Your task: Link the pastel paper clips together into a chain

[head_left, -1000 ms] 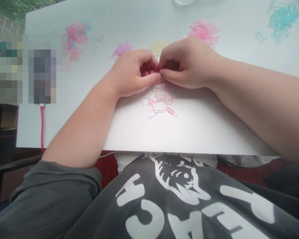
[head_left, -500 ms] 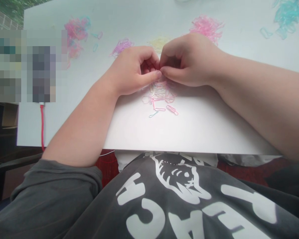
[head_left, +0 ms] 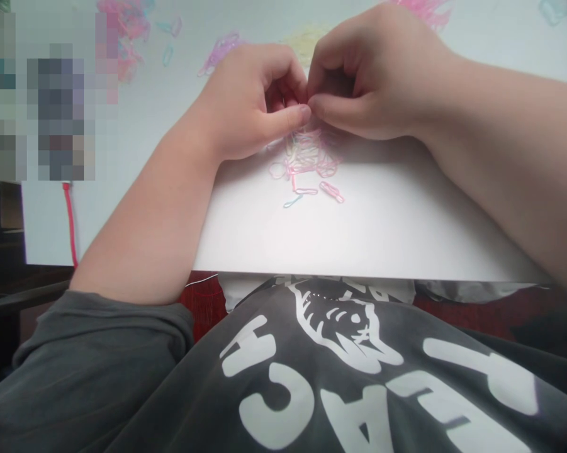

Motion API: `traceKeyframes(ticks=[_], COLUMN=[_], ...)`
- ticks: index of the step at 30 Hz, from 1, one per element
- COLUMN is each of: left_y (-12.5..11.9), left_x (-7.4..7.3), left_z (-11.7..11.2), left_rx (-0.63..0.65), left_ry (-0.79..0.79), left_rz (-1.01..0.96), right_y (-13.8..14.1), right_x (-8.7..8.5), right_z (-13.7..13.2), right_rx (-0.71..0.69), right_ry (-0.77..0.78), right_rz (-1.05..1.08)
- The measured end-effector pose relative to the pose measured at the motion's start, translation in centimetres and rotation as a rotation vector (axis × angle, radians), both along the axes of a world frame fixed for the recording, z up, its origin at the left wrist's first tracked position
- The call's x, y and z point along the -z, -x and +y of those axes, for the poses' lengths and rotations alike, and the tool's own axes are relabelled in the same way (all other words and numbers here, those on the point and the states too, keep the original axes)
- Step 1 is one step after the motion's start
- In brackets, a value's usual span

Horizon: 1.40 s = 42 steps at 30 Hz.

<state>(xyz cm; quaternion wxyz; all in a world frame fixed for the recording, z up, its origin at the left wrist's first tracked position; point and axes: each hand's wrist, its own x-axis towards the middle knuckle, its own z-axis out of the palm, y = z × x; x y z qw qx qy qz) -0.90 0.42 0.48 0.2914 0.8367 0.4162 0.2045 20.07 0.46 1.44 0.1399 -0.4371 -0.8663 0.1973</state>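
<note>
My left hand and my right hand meet above the table, thumbs and fingertips pinched together and touching. Whatever they pinch is too small or hidden to make out. Just below and partly behind the fingers lies a loose pile of small thin loops, pale pink, white and yellowish. Nearer to me are a few separate ones: a pink loop and a light blue loop. Behind my hands sit a yellow heap and a purple heap of similar loops.
On the white table a pink and blue heap lies at the back left, a bright pink heap at the back right. A red cable runs over the left side from a blurred-out object. The table's front edge is close to my body.
The view has tilted, so the table and heaps sit higher in the picture. My hands stay pinched together over the pile, with little visible change in the fingers.
</note>
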Motion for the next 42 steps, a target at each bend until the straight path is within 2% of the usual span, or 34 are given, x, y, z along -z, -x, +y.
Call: traceKeyframes(ticks=[20,23,28,42], left_y=[-0.1,0.1,0.2,-0.1], left_x=[-0.3,0.0,0.9,0.8], left_z=[0.0,0.1,0.7,0.6], left_rx=[-0.006,0.011,0.059,0.034], left_ry=[-0.018,-0.030,-0.151,-0.120], left_rz=[0.051,0.053,0.063,0.017], right_y=[-0.4,-0.5,-0.5,-0.6], right_x=[0.3,0.3,0.5,0.6], right_z=[0.1,0.1,0.1,0.2], right_rx=[-0.032,-0.035,-0.035,-0.017], right_ry=[-0.033,-0.030,-0.057,-0.083], right_rz=[-0.017,-0.027,-0.023,-0.104])
